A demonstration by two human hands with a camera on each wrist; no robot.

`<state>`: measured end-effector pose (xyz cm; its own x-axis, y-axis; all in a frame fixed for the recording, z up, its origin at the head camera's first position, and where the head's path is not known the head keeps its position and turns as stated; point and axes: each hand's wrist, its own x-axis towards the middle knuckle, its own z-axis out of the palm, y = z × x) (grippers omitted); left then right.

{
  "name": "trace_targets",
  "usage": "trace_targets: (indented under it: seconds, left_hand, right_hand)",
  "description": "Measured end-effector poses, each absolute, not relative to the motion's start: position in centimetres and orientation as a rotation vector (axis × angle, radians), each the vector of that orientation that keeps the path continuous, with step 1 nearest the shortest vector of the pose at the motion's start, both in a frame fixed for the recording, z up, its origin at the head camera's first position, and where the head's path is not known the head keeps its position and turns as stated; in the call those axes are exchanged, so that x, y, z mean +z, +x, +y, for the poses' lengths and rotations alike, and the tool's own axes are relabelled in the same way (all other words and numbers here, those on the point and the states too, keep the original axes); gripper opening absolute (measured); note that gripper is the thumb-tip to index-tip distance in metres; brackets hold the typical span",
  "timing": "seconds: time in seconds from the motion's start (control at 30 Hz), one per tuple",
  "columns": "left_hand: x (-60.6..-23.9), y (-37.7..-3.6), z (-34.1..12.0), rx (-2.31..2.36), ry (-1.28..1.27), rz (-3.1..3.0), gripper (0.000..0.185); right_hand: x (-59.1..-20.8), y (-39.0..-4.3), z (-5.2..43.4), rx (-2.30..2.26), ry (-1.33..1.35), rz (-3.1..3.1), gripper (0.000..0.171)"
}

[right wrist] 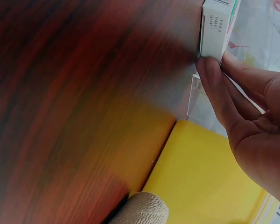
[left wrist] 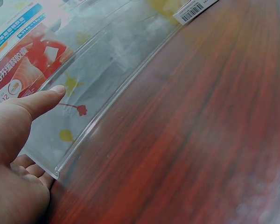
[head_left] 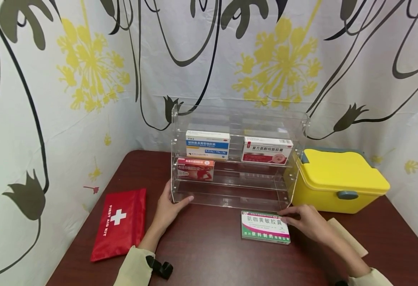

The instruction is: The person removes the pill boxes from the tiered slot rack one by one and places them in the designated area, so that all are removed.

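A clear acrylic display rack (head_left: 226, 190) stands on the table. My left hand (head_left: 167, 206) holds its lower left corner; the left wrist view shows the thumb in front and the fingertips (left wrist: 32, 170) at the side panel. My right hand (head_left: 307, 222) pinches one end of a green-and-white medicine box (head_left: 265, 228) in front of the rack, between thumb and fingers in the right wrist view. On the rack's shelves sit a blue-and-white medicine box (head_left: 207, 146), a red-and-white medicine box (head_left: 267, 151) and, lower left, a red medicine box (head_left: 195, 170).
A yellow storage box (head_left: 341, 178) with a grey latch stands right of the rack. At the left lies a red first aid pouch (head_left: 117, 234). A beige flat piece (head_left: 348, 237) lies behind my right forearm. A patterned curtain (head_left: 209, 59) hangs behind the table.
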<state>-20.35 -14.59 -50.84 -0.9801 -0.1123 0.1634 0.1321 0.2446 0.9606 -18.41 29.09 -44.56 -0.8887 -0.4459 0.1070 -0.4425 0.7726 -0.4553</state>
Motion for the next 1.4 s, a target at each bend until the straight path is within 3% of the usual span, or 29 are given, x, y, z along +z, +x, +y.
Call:
trace_targets:
  seconds: [0.87, 1.2, 1.4]
  left_hand:
    - [-50.9, -20.3, -14.6, -1.809, 0.006, -2.327, 0.091]
    - [-50.8, -20.3, -14.8, -1.804, -0.002, -2.325, 0.092]
    - [-50.9, -20.4, -14.6, -1.807, -0.006, -2.315, 0.092]
  right_hand:
    - [-44.5, -17.8, 29.3, -0.714, -0.729, 3.103, 0.014]
    - [-40.7, -17.5, 25.6, -0.705, -0.906, 3.157, 0.011]
    - [-37.9, -18.2, 21.6, -0.804, -0.991, 3.154, 0.017]
